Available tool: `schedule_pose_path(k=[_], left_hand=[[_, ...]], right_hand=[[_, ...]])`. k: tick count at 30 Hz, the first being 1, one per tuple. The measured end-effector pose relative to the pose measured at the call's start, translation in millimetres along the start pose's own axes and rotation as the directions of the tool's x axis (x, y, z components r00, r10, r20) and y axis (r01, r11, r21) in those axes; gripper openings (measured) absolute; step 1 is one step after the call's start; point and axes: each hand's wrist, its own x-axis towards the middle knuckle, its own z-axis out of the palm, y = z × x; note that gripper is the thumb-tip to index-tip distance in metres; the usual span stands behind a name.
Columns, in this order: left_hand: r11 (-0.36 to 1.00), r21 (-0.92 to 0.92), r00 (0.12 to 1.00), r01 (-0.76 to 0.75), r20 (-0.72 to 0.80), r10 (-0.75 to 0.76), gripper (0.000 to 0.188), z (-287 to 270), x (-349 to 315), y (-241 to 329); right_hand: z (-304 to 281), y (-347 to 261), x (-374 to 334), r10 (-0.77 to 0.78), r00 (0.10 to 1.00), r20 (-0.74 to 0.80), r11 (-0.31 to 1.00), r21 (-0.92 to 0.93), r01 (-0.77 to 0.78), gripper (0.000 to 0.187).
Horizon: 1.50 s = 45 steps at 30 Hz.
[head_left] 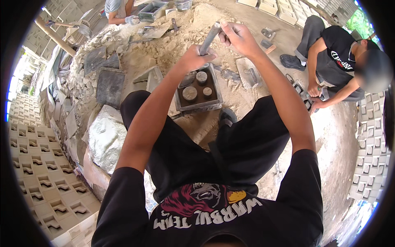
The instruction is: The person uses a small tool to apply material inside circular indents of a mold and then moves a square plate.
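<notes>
The fingers of your left hand (195, 59) are wrapped around the lower end of a grey rod (209, 40), so this thing lies in your grasp, tilted, its upper end leaning toward your right. The thumb of your right hand (239, 38) is at that upper end, its other fingers curled beside the rod; whether they pinch it, you cannot tell.

Below your fingers and well apart from them, between your legs, sits a box (200, 108) with round plugs (189, 94) standing in it, one partly hidden by your left wrist. Just to the right of the box, under your right forearm, lies a float (247, 74); farther right of your fingers is a hammer (269, 47).

Left of your fingers lie dark slabs (110, 87), with a white rock (106, 133) nearer you. Beyond your fingers rises sand (209, 15). Well to their right, a co-worker (337, 53) sits bent over a small object.
</notes>
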Motion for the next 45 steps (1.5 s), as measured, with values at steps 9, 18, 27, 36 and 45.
schedule_pose_path(k=[9,18,27,36,45], left_hand=[[0.954,0.296,0.997,-0.045,0.067,0.026,0.034,16.4,1.4,9.5],[0.935,0.355,0.999,0.007,0.03,-0.019,0.037,1.2,-6.9,8.1],[0.998,0.061,0.994,-0.035,-0.1,0.041,0.03,-13.1,-21.4,-7.4],[0.958,0.285,0.992,-0.028,-0.11,0.062,0.032,-47.3,-34.6,-43.8],[0.887,0.229,0.9,0.4,-0.278,-0.335,0.04,-74.0,-48.5,-133.5]], right_hand=[[28.8,-15.6,-21.3,-0.273,0.953,-0.133,0.957,0.062,0.283,0.039],[23.4,-16.6,-21.7,-0.123,0.992,-0.003,0.976,-0.179,0.121,0.031],[57.5,-24.5,7.2,-0.172,0.984,-0.044,0.971,-0.174,0.162,0.034],[52.8,-28.1,13.0,-0.184,0.955,-0.234,0.958,-0.259,0.121,0.034],[20.2,41.5,21.5,-0.045,0.797,-0.602,0.987,-0.15,-0.058,0.036]])
